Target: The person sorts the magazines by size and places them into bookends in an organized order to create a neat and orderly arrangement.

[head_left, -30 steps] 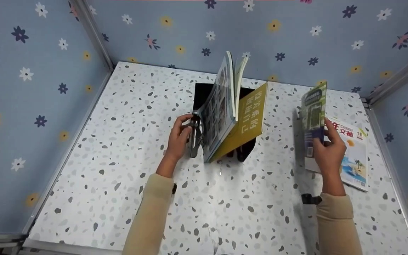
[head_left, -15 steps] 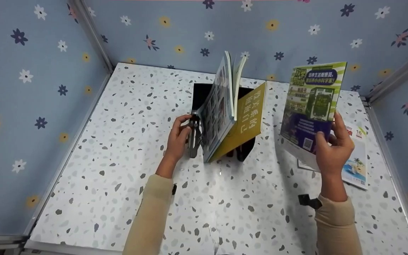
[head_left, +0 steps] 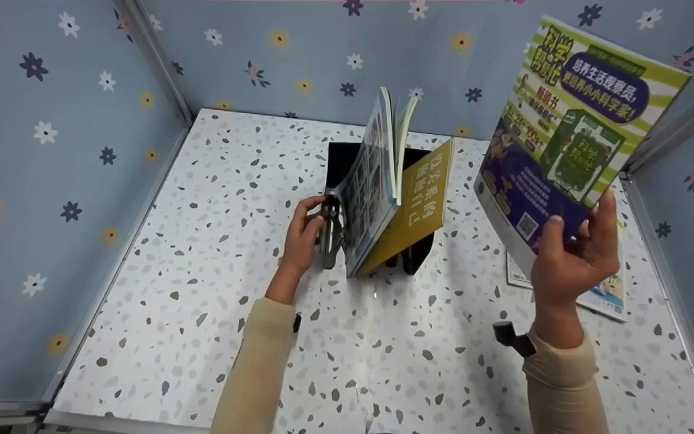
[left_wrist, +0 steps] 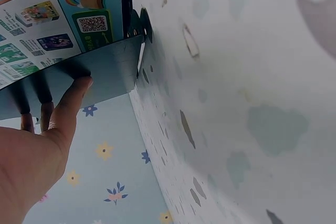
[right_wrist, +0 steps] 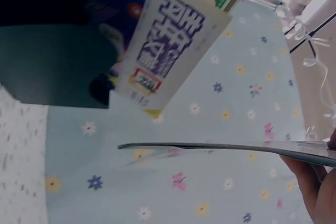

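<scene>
A black bookend (head_left: 342,161) stands mid-table and holds several upright, fanned magazines (head_left: 372,172) and a mustard-yellow book (head_left: 422,202) leaning right. My left hand (head_left: 302,241) is at its left side; in the left wrist view its fingertips (left_wrist: 79,85) rest against the outer face of the bookend's dark side plate (left_wrist: 113,69). My right hand (head_left: 573,262) grips a green, yellow and purple magazine (head_left: 588,120) by its lower right corner, thumb on the printed face, raised above the table. The right wrist view shows this magazine (right_wrist: 226,146) edge-on.
Another magazine with a beach picture (head_left: 606,298) lies on the speckled tabletop (head_left: 443,367) at the right, partly hidden under my right hand. Flower-patterned walls (head_left: 250,36) enclose the table at the back and both sides.
My right hand has lifted the green and purple magazine up off the right side and turned its printed face toward the head camera. The left hand has stayed at the bookend.
</scene>
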Demonstrator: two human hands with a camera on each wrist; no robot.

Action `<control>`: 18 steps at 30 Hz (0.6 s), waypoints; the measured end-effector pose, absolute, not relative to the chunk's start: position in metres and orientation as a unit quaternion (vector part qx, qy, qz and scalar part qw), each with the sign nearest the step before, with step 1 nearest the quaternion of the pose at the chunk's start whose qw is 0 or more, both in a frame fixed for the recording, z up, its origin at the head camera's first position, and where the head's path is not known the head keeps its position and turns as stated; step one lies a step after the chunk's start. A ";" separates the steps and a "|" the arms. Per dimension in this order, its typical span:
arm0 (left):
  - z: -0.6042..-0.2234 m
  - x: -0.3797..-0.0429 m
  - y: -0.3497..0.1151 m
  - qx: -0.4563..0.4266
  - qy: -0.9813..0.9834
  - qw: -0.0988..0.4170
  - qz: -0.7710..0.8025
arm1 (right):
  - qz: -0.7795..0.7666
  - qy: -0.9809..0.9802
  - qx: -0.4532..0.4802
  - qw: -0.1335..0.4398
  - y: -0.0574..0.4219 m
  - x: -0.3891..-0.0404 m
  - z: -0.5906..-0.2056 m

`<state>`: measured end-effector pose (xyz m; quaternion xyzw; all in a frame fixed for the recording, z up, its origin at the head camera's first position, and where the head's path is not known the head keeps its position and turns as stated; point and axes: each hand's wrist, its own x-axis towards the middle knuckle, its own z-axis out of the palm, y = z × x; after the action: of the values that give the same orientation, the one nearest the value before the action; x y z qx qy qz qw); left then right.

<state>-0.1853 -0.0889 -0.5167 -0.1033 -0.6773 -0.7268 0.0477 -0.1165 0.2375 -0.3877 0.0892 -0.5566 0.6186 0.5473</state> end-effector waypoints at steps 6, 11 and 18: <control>-0.517 -0.186 -0.089 -0.107 -0.674 0.052 -0.729 | 0.605 -0.491 0.129 0.614 0.204 -0.112 -0.363; -0.518 -0.187 -0.088 -0.111 -0.678 0.060 -0.724 | 0.603 -0.481 0.155 0.617 0.185 -0.111 -0.358; -0.517 -0.186 -0.088 -0.115 -0.680 0.068 -0.721 | 0.608 -0.500 0.155 0.597 0.165 -0.114 -0.372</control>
<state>-0.1864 -0.0876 -0.5167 -0.1148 -0.6795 -0.7214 0.0678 -0.1137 0.1648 -0.3720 0.1546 -0.4996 0.6080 0.5973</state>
